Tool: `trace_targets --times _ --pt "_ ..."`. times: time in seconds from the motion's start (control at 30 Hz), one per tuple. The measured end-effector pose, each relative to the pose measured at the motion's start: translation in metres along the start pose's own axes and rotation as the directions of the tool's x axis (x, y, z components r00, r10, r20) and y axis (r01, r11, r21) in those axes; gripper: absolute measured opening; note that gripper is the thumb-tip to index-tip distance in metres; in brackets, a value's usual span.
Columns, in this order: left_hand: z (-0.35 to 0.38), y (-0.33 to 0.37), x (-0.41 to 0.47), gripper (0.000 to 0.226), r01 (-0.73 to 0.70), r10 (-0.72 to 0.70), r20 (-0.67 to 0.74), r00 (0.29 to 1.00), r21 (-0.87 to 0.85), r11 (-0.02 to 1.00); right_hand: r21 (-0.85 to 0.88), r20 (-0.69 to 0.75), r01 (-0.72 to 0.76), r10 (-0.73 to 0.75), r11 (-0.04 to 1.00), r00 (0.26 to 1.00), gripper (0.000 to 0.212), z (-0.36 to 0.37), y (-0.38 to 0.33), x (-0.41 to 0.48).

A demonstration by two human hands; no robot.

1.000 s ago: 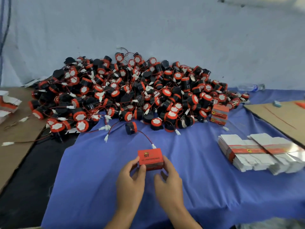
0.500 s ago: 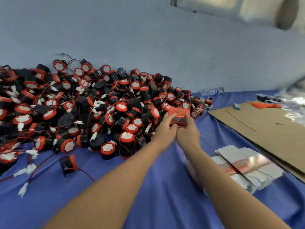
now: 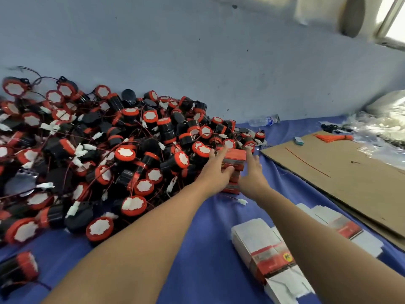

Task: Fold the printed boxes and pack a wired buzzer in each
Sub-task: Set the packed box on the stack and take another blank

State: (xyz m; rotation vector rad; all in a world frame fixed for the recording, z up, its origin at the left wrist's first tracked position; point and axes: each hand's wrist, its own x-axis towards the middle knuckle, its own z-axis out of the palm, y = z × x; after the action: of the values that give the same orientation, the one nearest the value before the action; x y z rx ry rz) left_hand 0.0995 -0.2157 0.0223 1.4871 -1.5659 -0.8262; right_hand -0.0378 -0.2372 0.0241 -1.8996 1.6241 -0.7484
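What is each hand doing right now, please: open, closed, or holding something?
Left hand: open, straight fingers touching the topmost red box.
Right hand: open, fingers straight beside that box, holding nothing.

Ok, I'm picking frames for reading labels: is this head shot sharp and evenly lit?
Head view: soft overall, blur worst at the edges, on the near buzzer and flat boxes, whose print is unreadable; the window top right is blown out; wide-angle stretching shows toward the corners.
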Motion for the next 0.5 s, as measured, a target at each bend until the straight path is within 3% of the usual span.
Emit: trace_targets --times 0.1,0.13,0.2,0.33,0.4,0.5 --pt "0.017 0.023 -0.04 0.052 -0.038 -0.035 -0.357 0.934 -0.197 0.98 0.06 -0.172 0.031 -0.021 0.998 0.985 0.084 -0.027 0.005 -0.031" --pt "0.027 0.029 -0.057 0.04 -0.038 -0.059 -0.389 0.919 -0.236 0.971 0.037 -0.182 0.022 -0.015 0.999 0.983 0.076 -0.037 0.008 -0.047" --pt "0.053 0.039 -0.095 0.032 0.009 -0.074 -0.305 0.949 -0.209 0.978 -0.134 -0.09 0.033 -0.045 0.99 0.995 0.058 -0.059 0.019 -0.082" --pt "0.104 0.042 -0.168 0.072 0.236 -0.224 -0.192 0.956 0.045 0.971 -0.57 0.319 0.168 0.029 0.804 0.947 0.05 -0.077 0.041 -0.138" --pt "0.119 0.043 -0.187 0.074 0.348 -0.332 -0.156 0.93 0.087 0.934 -0.657 0.415 0.212 0.113 0.723 0.903 0.047 -0.072 0.045 -0.151" --pt "0.121 0.047 -0.193 0.062 0.421 -0.413 -0.202 0.888 -0.006 0.907 -0.656 0.407 0.209 0.106 0.726 0.907 0.051 -0.067 0.042 -0.154"
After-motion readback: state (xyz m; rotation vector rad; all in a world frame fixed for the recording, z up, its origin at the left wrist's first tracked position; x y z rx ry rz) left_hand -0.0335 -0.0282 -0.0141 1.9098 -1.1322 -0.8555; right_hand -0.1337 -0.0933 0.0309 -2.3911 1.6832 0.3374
